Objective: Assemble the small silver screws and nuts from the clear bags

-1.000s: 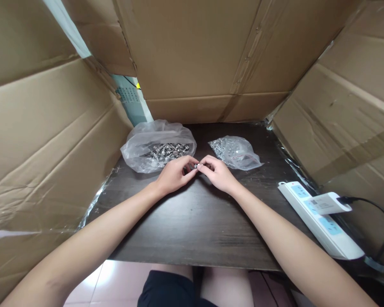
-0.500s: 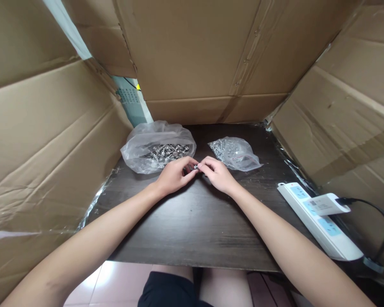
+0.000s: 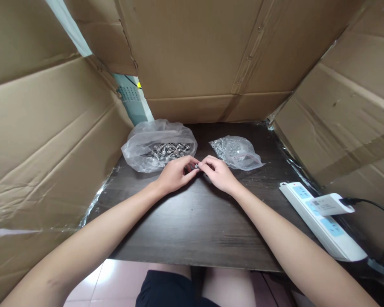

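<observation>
Between the fingertips of both hands is a small shiny metal piece (image 3: 196, 166), too small to name surely. My left hand (image 3: 178, 174) pinches it from the left with thumb and forefinger. From the right, my right hand (image 3: 218, 174) closes its thumb and fingers at the same piece, its fingertips partly hiding it. Just behind the left hand lies an opened clear plastic bag (image 3: 137, 147) with many small metal fittings (image 3: 171, 151) in it. Behind the right hand rests a smaller zip bag (image 3: 249, 160) holding silvery screws (image 3: 222, 147).
A white power strip (image 3: 326, 226) lies along the right side of the dark table (image 3: 185, 230), with a white plug-in adapter (image 3: 333, 204) and black cable. Cardboard walls (image 3: 192, 51) enclose the table at the back, left and right. The table's front edge is above my lap.
Both hands keep their pinch at the small metal piece, with only slight finger movement. The whole view has shifted very slightly.
</observation>
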`<state>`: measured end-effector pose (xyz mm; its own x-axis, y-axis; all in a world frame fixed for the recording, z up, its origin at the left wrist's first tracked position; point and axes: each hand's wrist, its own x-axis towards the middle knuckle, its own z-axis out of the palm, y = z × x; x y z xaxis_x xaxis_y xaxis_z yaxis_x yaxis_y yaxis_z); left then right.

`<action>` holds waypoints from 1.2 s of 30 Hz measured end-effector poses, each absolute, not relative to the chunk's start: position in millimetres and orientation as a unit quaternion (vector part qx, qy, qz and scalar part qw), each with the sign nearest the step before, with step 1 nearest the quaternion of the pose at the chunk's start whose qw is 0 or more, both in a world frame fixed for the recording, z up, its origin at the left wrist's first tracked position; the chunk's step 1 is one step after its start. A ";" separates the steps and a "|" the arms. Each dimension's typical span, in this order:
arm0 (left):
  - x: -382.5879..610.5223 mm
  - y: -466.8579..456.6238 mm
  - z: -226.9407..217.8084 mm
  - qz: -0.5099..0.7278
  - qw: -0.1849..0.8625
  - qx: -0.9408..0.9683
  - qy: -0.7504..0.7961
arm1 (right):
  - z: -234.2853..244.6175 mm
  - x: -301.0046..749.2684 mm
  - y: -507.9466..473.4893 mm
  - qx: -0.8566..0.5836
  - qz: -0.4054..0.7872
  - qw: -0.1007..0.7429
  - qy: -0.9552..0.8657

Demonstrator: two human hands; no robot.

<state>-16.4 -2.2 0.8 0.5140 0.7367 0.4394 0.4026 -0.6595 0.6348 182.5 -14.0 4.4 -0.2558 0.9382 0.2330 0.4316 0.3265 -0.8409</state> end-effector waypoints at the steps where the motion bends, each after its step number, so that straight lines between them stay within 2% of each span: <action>1: -16.4 -2.1 0.9 0.357 0.235 0.838 0.340 | 4.0 182.4 -13.8 -0.477 0.330 0.381 -0.720; 36: -15.8 -1.7 -0.2 0.366 0.246 0.827 0.349 | 3.2 183.0 -14.3 -0.472 0.338 0.378 -0.721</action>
<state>-15.8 -1.7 -0.2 0.4887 0.7573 0.4332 0.3983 -0.6354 0.6615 183.0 -14.3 3.2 -0.2689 0.9364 0.2256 0.4259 0.3257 -0.8441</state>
